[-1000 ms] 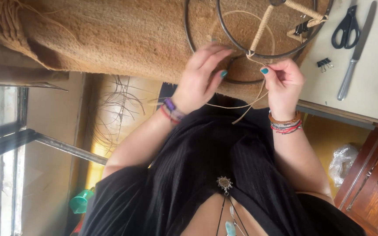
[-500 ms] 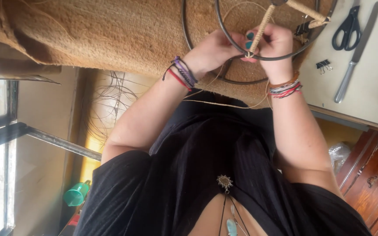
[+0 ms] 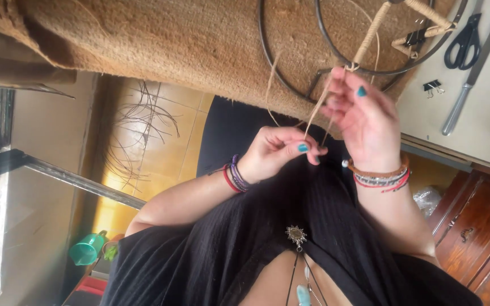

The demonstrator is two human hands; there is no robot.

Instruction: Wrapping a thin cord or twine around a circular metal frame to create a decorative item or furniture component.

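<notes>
Both hands pinch a thin tan fibre strand [image 3: 317, 107]: left hand [image 3: 282, 150] below, right hand [image 3: 361, 116] at the cord-wrapped dark metal hoop [image 3: 336, 56] on a woven mat [image 3: 171, 39].

No labels, signs or screens showed anywhere in the view. The only thing like packaging was a crumpled clear plastic bag [image 3: 426, 199], which lay low at the right edge beside the reddish-brown wooden cabinet [image 3: 477, 226], below the pale tabletop [image 3: 483, 124].

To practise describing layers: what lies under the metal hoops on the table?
The metal hoops rest on a coarse brown fibre mat. The mat hides the table beneath; bare table shows only beside it.
</notes>
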